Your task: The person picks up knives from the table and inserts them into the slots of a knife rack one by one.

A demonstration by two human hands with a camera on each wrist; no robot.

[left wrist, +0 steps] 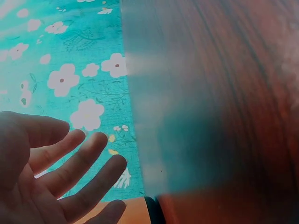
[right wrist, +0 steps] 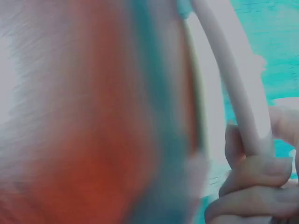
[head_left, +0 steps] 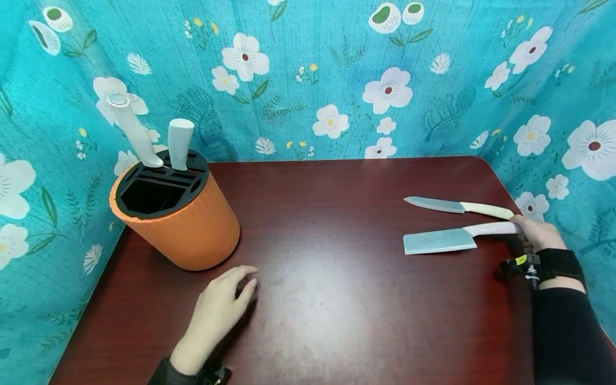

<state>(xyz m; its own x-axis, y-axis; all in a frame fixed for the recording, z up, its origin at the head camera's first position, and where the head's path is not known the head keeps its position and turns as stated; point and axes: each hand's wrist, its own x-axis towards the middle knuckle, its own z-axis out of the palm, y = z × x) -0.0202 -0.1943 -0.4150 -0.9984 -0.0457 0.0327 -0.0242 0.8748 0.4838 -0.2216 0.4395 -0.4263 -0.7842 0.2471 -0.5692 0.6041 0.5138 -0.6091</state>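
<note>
Currently, well right of the orange knife block, the cleaver is gripped by its handle in the right hand, fingers curled; in front of the block, nothing is held by the left hand, fingers loosely parted

We hold our right hand curled in its grip, the thumb hard to make out; well left of that grip, our left hand bends loosely.
</note>
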